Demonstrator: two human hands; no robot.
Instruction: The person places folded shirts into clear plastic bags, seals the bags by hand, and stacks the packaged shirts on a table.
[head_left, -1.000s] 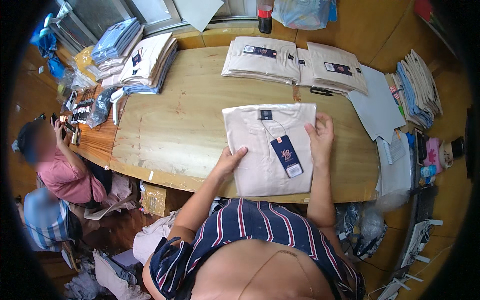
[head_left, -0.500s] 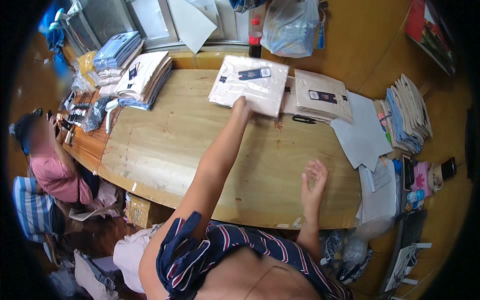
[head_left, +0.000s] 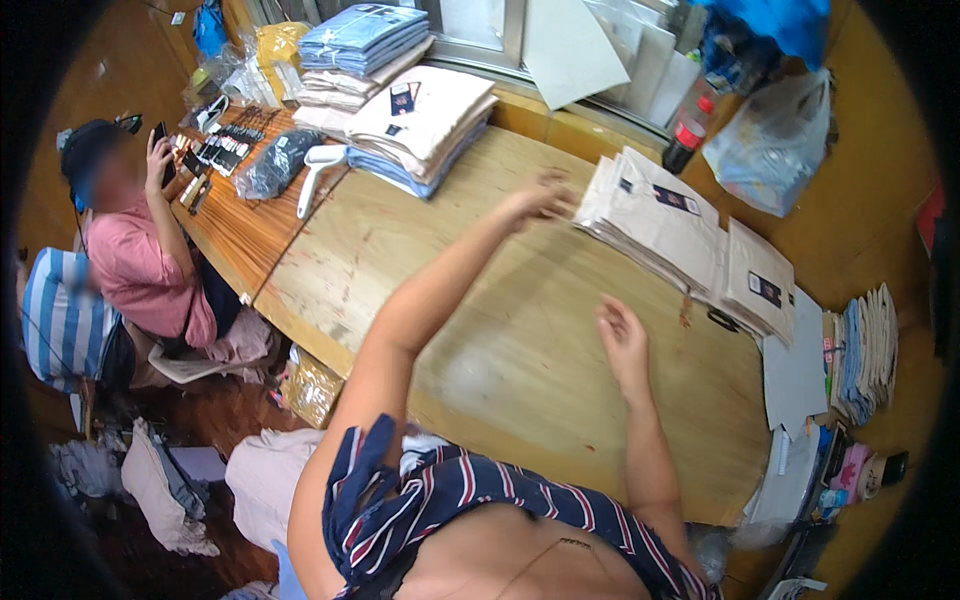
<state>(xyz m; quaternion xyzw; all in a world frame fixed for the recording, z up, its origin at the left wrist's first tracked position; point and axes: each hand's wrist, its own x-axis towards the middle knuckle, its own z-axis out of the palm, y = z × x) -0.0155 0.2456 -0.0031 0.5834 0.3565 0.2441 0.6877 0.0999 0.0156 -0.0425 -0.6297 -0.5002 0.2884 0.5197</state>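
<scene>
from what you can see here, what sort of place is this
Likely a small garment packing workshop: stacks of folded tagged shirts on a wooden worktable, more folded garment piles nearby, and card inserts stacked alongside.

Bare tabletop mid; shirt stacks along far edge

one head-worn fisheye view looks steeply down from above the person's chest, facing forward and slightly left across the pale wooden tabletop, close in, edges bending toward the rim.
</scene>
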